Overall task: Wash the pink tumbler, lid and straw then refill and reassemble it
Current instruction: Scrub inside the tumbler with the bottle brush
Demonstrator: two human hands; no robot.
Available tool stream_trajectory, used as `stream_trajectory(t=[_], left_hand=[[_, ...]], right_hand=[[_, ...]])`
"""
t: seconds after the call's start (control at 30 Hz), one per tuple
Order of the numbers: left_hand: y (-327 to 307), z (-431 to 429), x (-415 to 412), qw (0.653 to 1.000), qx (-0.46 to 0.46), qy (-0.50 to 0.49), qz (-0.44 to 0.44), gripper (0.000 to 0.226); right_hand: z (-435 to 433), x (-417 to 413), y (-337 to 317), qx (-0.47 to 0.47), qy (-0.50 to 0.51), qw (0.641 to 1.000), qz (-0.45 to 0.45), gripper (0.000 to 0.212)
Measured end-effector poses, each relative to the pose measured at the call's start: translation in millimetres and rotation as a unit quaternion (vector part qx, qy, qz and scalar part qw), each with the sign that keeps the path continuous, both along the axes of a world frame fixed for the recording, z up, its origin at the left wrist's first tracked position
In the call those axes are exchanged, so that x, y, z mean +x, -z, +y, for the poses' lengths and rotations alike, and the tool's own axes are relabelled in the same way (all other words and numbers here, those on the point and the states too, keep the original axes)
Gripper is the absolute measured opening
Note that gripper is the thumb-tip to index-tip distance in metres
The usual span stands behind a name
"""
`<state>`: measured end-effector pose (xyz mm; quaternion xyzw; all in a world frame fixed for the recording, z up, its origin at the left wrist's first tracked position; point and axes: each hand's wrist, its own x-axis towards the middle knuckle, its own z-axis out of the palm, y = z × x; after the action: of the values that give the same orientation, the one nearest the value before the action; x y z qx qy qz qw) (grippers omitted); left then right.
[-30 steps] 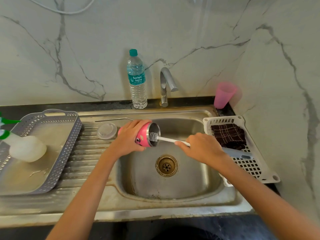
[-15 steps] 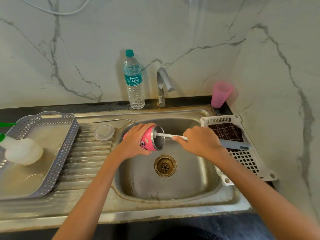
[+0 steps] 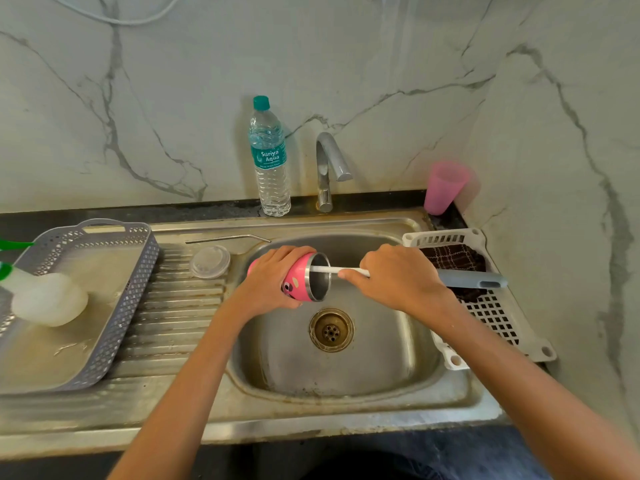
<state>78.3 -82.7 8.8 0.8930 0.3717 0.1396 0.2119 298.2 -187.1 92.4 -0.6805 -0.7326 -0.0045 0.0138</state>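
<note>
Tumbler [image 3: 298, 278] held sideways over sink [image 3: 346, 382], left hand [image 3: 273, 278] wrapped round its body, right hand [image 3: 398, 278] gripping brush [image 3: 471, 279] run inside; rigid steel, likely slippery wet, best held mid-body

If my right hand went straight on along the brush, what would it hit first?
Probably the rim of the pink tumbler, which the left hand holds sideways over the sink; the right hand points left along the brush into its open mouth.
</note>
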Motion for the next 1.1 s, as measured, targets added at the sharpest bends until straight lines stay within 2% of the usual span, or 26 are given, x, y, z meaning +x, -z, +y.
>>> stream_trajectory(t=[0.2,0.4,0.57,0.73,0.9,1.1], left_hand=[[-3.7,-10.6,17.1,0.999,-0.012,0.029,-0.033,0.093],[-0.1,2.6,-3.0,1.000,0.027,-0.004,0.014,0.096],[-7.4,-5.8,10.7,0.999,0.008,0.005,-0.038,0.096],[-9.1,16.8,-16.8,1.000,0.010,-0.022,0.014,0.099],[-14.5,9.1,-7.9,1.000,0.011,-0.005,-0.020,0.097],[-4.9,13.2,-24.8,0.999,0.037,-0.025,-0.001,0.098]], right_hand=[[-2.0,-7.1,6.6,-0.022,0.007,0.999,0.028,0.060],[-10.8,0.2,8.3,-0.034,0.009,0.998,0.059,0.064],[-5.2,-8.7,15.7,-0.067,0.011,0.993,0.098,0.062],[-8.8,1.3,11.7,-0.083,0.024,0.988,0.127,0.063],[0.3,-15.2,14.0,-0.085,0.015,0.987,0.139,0.063],[-5.8,-10.7,8.5,-0.111,0.012,0.986,0.122,0.062]])
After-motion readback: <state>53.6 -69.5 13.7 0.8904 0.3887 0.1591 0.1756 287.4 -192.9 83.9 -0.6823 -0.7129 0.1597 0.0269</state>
